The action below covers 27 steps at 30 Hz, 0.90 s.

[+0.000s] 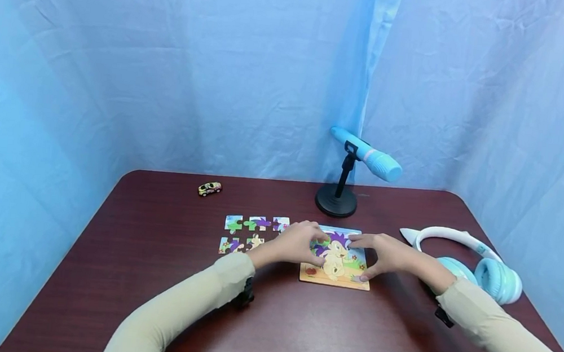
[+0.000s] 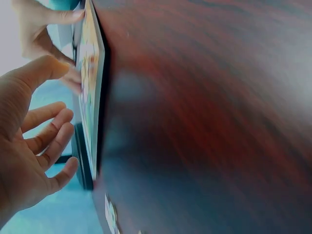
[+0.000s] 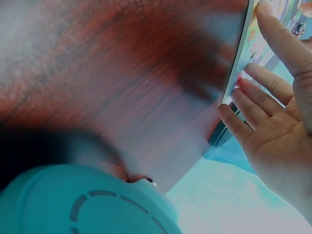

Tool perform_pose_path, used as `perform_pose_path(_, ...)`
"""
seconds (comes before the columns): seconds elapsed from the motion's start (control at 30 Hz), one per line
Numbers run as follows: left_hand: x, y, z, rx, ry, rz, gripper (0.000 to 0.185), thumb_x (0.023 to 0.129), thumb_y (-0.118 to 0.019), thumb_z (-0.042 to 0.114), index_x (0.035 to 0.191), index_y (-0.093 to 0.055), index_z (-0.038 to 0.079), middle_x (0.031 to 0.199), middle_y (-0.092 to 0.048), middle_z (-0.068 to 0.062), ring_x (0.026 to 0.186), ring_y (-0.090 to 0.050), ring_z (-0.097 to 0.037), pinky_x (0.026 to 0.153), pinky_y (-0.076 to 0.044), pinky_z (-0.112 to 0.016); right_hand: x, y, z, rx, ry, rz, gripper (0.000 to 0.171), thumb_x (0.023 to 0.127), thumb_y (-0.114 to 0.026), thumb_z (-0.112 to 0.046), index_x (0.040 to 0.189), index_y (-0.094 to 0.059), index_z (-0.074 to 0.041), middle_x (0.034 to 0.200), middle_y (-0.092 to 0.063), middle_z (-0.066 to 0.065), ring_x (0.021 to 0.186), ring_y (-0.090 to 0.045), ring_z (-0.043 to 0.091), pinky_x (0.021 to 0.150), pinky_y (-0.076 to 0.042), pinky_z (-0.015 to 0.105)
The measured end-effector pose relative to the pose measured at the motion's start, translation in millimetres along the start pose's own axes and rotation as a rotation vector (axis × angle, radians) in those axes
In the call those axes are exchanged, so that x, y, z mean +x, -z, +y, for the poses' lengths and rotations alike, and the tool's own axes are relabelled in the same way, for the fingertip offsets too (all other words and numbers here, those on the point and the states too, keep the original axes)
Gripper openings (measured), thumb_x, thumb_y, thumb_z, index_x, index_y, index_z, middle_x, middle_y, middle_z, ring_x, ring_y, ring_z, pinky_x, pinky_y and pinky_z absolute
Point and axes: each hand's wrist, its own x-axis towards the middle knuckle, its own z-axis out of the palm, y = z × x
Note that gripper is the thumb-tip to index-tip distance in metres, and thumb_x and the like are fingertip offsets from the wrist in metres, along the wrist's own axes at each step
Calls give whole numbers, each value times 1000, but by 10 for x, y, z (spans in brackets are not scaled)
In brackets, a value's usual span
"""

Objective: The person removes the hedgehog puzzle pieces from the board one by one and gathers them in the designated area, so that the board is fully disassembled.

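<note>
A puzzle board [image 1: 334, 265] with a cartoon animal picture lies flat on the dark red table. My left hand [image 1: 298, 243] is over the board's left side, thumb and fingers spread apart, holding nothing; in the left wrist view its fingers are loosely bent beside the board. At the board's right side is my right hand [image 1: 384, 255], with its thumb on the lower right corner and its fingers by the upper right edge. In the right wrist view those fingers [image 3: 261, 100] are nearly straight against the board's edge.
Several loose puzzle pieces [image 1: 234, 223] lie left of the board. A toy car [image 1: 210, 188] stands at the back left. Behind the board is a blue microphone [image 1: 370, 157] on a black stand [image 1: 337, 201]. White and turquoise headphones [image 1: 498, 281] lie on the right, under my right forearm's far side.
</note>
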Motion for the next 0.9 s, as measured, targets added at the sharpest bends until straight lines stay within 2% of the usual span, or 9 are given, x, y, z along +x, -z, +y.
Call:
perform_pose_path(0.13, 142, -114, 107, 64, 8, -17, 50, 86, -80, 42, 130, -72, 19, 124, -68, 0, 104, -60, -12, 85, -51, -26, 17, 1, 14, 8, 5, -11, 79, 76, -88, -45, 138, -63, -4, 148, -54, 24, 136, -51, 46, 105, -45, 62)
perform_pose_path(0.37, 307, -239, 199, 85, -17, -41, 53, 86, -80, 44, 131, -71, 18, 123, -65, -1, 100, -57, -11, 79, -48, -22, 21, 34, 2, 22, 26, -16, 78, 75, -89, -42, 138, -63, -4, 147, -55, 24, 135, -52, 45, 104, -46, 61)
perform_pose_path(0.53, 351, -268, 242, 108, 10, -60, 55, 86, -79, 49, 132, -70, 20, 121, -60, 0, 100, -51, -11, 81, -44, -26, 32, 56, 3, 8, 40, -16, 77, 74, -90, -42, 137, -64, -5, 146, -56, 24, 133, -54, 45, 103, -48, 60)
perform_pose_path(0.7, 373, -266, 280, 89, 46, -75, 55, 86, -78, 50, 131, -70, 19, 123, -59, 1, 104, -50, -12, 88, -45, -29, 34, 64, 23, 3, 15, -26, 78, 74, -90, -41, 138, -64, -6, 147, -56, 22, 134, -54, 43, 103, -48, 59)
perform_pose_path(0.9, 379, -270, 295, 58, 68, -66, 56, 85, -80, 48, 130, -67, 17, 119, -61, 3, 106, -52, -11, 90, -45, -29, 32, 48, 43, 6, 17, -32, 80, 74, -90, -42, 140, -62, -5, 147, -55, 23, 134, -54, 44, 103, -48, 60)
